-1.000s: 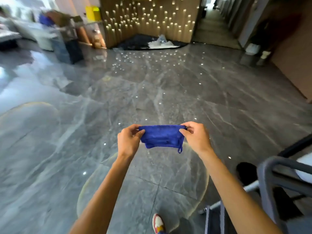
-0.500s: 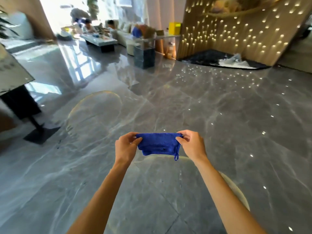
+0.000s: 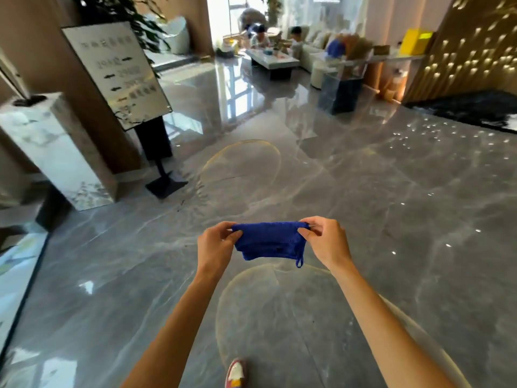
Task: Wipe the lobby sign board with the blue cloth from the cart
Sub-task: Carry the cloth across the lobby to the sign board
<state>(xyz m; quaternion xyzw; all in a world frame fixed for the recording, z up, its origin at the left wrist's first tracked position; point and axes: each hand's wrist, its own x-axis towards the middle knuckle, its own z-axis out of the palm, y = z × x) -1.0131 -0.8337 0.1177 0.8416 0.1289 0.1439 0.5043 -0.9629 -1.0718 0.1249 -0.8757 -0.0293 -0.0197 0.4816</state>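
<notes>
Our left hand [image 3: 214,247] and right hand [image 3: 324,242] each pinch a top corner of the blue cloth [image 3: 270,241], folded, deep blue, a loop dangling at its lower right, held at centre frame; the sign board [image 3: 117,74] stands upper left.

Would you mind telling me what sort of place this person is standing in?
Most likely a hotel or office lobby: a polished grey marble floor, a freestanding sign board with arrows on a black stand, and a lounge area with a sofa and low coffee table near bright windows.
</notes>
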